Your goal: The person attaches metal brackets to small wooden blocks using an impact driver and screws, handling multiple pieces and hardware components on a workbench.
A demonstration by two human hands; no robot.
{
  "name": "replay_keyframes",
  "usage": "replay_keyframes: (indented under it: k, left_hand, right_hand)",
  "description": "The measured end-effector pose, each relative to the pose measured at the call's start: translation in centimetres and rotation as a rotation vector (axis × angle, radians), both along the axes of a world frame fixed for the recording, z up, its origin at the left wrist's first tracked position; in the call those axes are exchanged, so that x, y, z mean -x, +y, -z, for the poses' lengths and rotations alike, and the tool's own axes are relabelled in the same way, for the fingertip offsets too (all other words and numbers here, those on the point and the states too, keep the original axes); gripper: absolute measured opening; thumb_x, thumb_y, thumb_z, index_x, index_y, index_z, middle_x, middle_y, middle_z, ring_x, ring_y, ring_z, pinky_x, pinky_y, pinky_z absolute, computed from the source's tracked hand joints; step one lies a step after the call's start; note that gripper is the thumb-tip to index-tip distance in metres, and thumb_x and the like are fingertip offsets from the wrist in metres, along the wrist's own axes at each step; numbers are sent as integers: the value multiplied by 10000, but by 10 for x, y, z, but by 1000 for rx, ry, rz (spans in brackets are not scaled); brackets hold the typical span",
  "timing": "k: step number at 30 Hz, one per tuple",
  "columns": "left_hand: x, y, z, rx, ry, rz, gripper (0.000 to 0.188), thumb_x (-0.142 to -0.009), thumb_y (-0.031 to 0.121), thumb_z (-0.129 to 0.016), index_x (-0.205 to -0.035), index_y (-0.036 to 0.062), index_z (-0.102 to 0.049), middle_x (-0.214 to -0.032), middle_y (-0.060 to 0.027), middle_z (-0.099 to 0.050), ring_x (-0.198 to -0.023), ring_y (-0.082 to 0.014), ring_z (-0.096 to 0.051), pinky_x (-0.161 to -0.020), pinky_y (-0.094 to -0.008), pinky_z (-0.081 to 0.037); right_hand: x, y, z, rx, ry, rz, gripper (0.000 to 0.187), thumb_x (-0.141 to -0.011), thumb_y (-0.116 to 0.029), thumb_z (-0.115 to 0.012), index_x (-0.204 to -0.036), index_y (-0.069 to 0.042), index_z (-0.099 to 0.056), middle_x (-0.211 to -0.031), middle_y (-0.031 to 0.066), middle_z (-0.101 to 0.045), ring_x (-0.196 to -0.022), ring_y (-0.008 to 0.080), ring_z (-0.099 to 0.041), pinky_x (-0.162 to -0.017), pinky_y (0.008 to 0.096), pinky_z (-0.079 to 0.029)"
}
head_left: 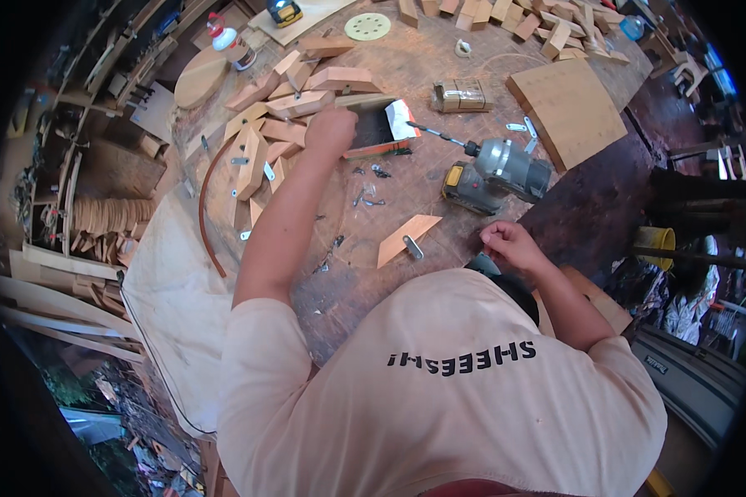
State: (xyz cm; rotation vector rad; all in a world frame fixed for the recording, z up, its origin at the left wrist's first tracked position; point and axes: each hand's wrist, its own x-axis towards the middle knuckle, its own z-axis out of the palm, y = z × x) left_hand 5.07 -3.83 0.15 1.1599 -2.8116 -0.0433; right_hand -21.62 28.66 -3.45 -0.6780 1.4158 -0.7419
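My left hand (331,130) reaches across the workbench and rests curled at the left edge of a small dark tray with a red rim (379,137). Its fingertips are hidden, so whether it grips anything is unclear. My right hand (510,244) hovers at the near edge of the bench with its fingers pinched together and nothing visible in them. Just beyond it lies a grey and yellow cordless drill (497,170), bit pointing left. A triangular wooden piece with a metal bracket (406,238) lies between my hands. Loose screws (366,186) are scattered near the tray.
A pile of wooden blocks (282,108) lies left of the tray, with more blocks (547,25) at the far edge. A square wooden board (568,108), a small box (462,95), a sanding disc (367,26), a glue bottle (224,37) and a curved brown strip (205,203) are on the bench.
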Motion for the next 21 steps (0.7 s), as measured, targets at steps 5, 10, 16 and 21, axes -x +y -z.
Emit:
replay_keyframes:
  k: [5,10,16,21]
  left_hand:
    - [5,-20,11,-21,-102,116,30,-691,98,-668,-706,77,-652,-826,-126,-652,-826,-306,-629,-745,-418,-507]
    - [2,-29,3,-211,-137,158,191,-705,94,-714,-888,93,-660,-855,-132,-628,-894,-321,-604,-766,-428,-485]
    - [-1,-24,2,-147,-143,199,210,-702,104,-728,-883,93,-622,-890,-122,-618,-909,-319,-595,-768,-430,-482]
    - [2,-27,-3,-229,-135,183,217,-685,107,-754,-796,89,-568,-827,-111,-615,-845,-314,-599,-705,-411,-475]
  right_hand:
    - [19,7,-17,200,36,150,136,-901,-186,-631,-935,-56,-611,-716,-8,-594,-610,62,-540,-561,212,-450]
    - [33,3,-25,266,77,191,143,-904,-187,-625,-956,-55,-605,-730,-7,-589,-612,52,-524,-525,198,-417]
    - [31,-10,-34,383,6,234,149,-906,-179,-619,-981,-52,-592,-732,-9,-579,-606,48,-514,-507,191,-398]
    - [34,-20,-42,438,91,270,223,-872,-148,-650,-1048,-32,-576,-754,-13,-569,-630,64,-526,-558,204,-424]
